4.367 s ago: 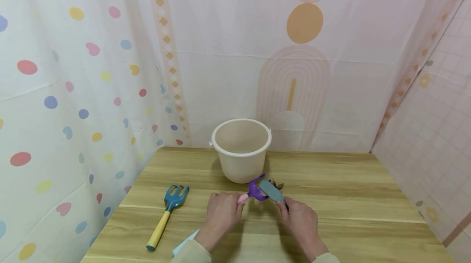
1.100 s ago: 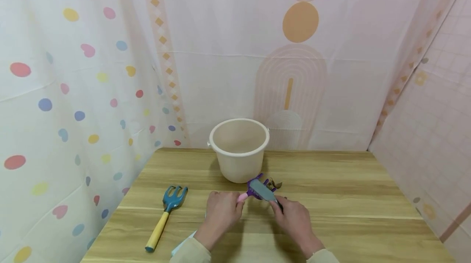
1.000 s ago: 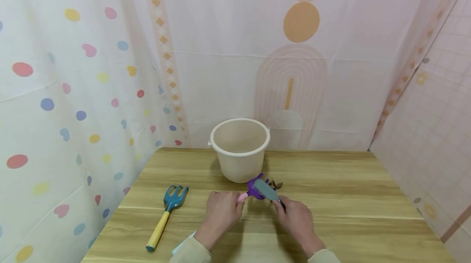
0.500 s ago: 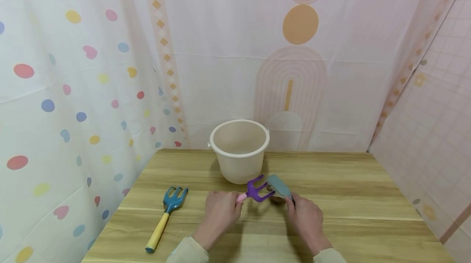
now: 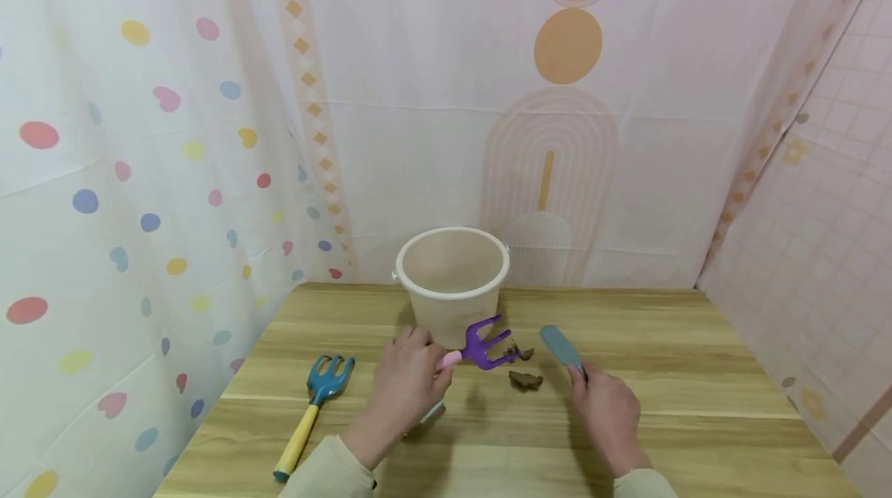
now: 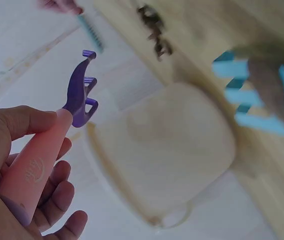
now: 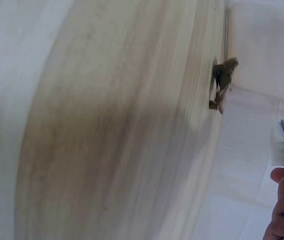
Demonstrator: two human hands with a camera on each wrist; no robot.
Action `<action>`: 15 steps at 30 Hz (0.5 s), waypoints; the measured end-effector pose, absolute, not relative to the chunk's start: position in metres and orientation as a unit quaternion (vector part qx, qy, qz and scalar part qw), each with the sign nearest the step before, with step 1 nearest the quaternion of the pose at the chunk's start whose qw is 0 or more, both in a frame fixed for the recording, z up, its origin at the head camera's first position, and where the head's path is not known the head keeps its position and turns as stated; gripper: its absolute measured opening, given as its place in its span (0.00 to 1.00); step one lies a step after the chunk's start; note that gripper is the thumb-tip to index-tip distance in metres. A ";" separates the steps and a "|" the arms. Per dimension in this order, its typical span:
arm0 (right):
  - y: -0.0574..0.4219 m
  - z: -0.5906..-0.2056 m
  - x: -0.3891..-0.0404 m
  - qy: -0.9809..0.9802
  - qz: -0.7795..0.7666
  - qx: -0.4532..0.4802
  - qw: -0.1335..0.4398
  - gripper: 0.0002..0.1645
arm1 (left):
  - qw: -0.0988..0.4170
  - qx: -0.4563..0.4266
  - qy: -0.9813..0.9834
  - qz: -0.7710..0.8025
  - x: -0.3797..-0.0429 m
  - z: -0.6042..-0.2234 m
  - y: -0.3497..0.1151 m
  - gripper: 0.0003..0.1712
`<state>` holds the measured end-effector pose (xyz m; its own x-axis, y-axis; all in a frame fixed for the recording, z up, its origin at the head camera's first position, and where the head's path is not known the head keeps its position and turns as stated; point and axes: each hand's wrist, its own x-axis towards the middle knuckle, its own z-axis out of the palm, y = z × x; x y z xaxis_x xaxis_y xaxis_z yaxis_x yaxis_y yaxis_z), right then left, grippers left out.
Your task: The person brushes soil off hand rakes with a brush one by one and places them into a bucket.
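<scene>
My left hand (image 5: 411, 374) grips the pink handle of a purple garden hand fork (image 5: 479, 347), raised in front of the bucket. In the left wrist view, thumb and fingers wrap that handle (image 6: 36, 167). To the right, my right hand (image 5: 606, 413) holds a brush with a grey-green back (image 5: 560, 345); pale bristles (image 7: 279, 150) show in the right wrist view. Fork and brush are apart. Between them on the table lie brown dried leaf-like scraps (image 5: 525, 380), with more (image 5: 521, 352) just behind, partly overlapped by the fork's tines.
A cream bucket (image 5: 453, 295) stands at the table's back. On the left lies a teal hand fork (image 5: 329, 380) with a yellow handle. A light blue tool with tines (image 6: 269, 122) lies mostly hidden under my left hand in the head view. Curtains border the wooden table (image 5: 669, 374).
The brush was against the purple fork's tines; it has moved right, away from them. My left hand has lifted the fork slightly, and the nearer brown scrap has come into view.
</scene>
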<state>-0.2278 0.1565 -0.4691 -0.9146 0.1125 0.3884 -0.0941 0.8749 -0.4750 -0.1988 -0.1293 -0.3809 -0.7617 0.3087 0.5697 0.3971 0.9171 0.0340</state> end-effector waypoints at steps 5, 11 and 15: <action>0.164 -0.467 -0.227 -0.952 0.258 -0.029 0.160 0.19 | 0.312 -0.200 -0.924 -0.090 -0.198 -0.355 -0.134 0.13; 0.167 -0.466 -0.227 -0.953 0.268 -0.042 0.133 0.18 | 0.333 -0.205 -0.916 -0.090 -0.212 -0.327 -0.145 0.10; 0.168 -0.465 -0.226 -0.953 0.271 -0.046 0.128 0.17 | 0.339 -0.193 -0.917 -0.083 -0.229 -0.313 -0.156 0.08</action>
<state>-0.2259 0.1677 -0.4647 -0.9628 0.1575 0.2194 0.0187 0.8493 -0.5275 -0.2294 -0.1559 -0.3131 -0.6956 0.2968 0.6543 0.4097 0.9120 0.0219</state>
